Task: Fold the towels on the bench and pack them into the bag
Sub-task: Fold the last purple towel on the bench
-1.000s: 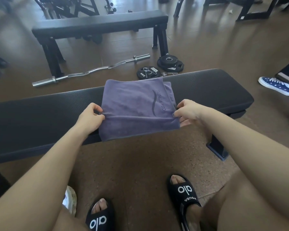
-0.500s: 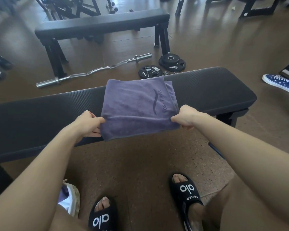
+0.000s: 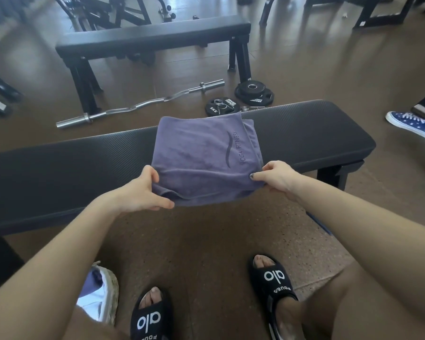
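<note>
A folded purple towel [image 3: 201, 155] with a printed logo lies across the black padded bench [image 3: 312, 136], its near edge hanging past the bench's front. My left hand [image 3: 142, 192] grips the towel's near left corner, thumb on top and fingers underneath. My right hand [image 3: 275, 176] pinches the near right corner. The near edge is lifted slightly off the bench. A woven bag [image 3: 103, 298] with white and purple cloth inside sits on the floor at the lower left, beside my left foot.
A second black bench [image 3: 152, 40] stands beyond. A curl bar [image 3: 140, 105] and weight plates [image 3: 253, 94] lie on the floor between the benches. Another person's blue sneaker [image 3: 412, 125] is at the right edge. My sandalled feet [image 3: 272, 283] rest on brown floor.
Both hands have drawn the towel's near edge toward me and lifted it a little. The left hand's fingers have slid under the corner.
</note>
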The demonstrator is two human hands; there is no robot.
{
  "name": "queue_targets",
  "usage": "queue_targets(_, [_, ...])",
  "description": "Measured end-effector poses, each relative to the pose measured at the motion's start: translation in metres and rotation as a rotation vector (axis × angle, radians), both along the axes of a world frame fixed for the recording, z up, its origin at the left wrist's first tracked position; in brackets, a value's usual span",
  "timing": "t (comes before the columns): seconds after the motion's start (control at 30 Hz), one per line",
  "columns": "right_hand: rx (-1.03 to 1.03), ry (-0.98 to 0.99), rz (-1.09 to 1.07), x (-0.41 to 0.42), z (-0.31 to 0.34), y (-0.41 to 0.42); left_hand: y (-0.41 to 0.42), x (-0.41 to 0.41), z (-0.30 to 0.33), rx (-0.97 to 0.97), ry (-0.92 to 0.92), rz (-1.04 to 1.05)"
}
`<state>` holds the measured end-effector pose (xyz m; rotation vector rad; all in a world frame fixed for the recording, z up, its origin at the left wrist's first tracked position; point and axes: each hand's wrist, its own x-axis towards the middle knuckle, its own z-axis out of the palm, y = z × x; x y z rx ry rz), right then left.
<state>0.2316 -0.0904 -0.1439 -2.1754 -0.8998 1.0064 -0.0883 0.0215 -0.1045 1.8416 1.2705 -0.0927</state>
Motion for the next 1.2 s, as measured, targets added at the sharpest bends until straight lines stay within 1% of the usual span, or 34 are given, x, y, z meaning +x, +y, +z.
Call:
queue_targets(0.07, [0.008, 0.016, 0.002, -0.001, -0.004, -0.002, -0.002, 0.001, -0.005, 0.127, 0.056, -0.081])
queue_targets(0.17, [-0.011, 0.049, 0.002, -0.003, -0.007, -0.007, -0.001, -0.003, -0.009, 0.2, 0.035, -0.058])
queue_targets(0.27, [-0.019, 0.111, -0.014, -0.002, -0.008, -0.011, 0.004, -0.012, -0.013, 0.171, -0.041, 0.038])
queue_targets(0.47, [0.0, 0.268, -0.034, 0.002, -0.011, -0.017, 0.007, -0.019, -0.015, 0.105, -0.156, 0.13])
queue_targets(0.6, [0.002, 0.472, -0.147, -0.005, -0.011, -0.019, 0.009, -0.017, -0.014, 0.033, -0.235, 0.222])
queue_targets(0.67, [0.003, 0.527, -0.201, -0.008, -0.009, -0.018, 0.009, -0.017, -0.016, 0.036, -0.242, 0.257])
queue_targets(0.73, [-0.004, 0.554, -0.211, -0.009, -0.008, -0.016, 0.009, -0.018, -0.017, 0.036, -0.246, 0.271])
queue_targets(0.87, [-0.032, 0.519, -0.189, -0.01, -0.004, -0.017, 0.011, -0.02, -0.018, 0.025, -0.246, 0.251])
queue_targets(1.03, [-0.036, 0.393, -0.223, -0.01, 0.005, -0.016, 0.011, -0.022, -0.017, 0.002, -0.274, 0.247])
queue_targets(1.2, [-0.066, 0.293, -0.238, -0.008, 0.004, -0.012, 0.014, -0.025, -0.017, -0.011, -0.243, 0.224])
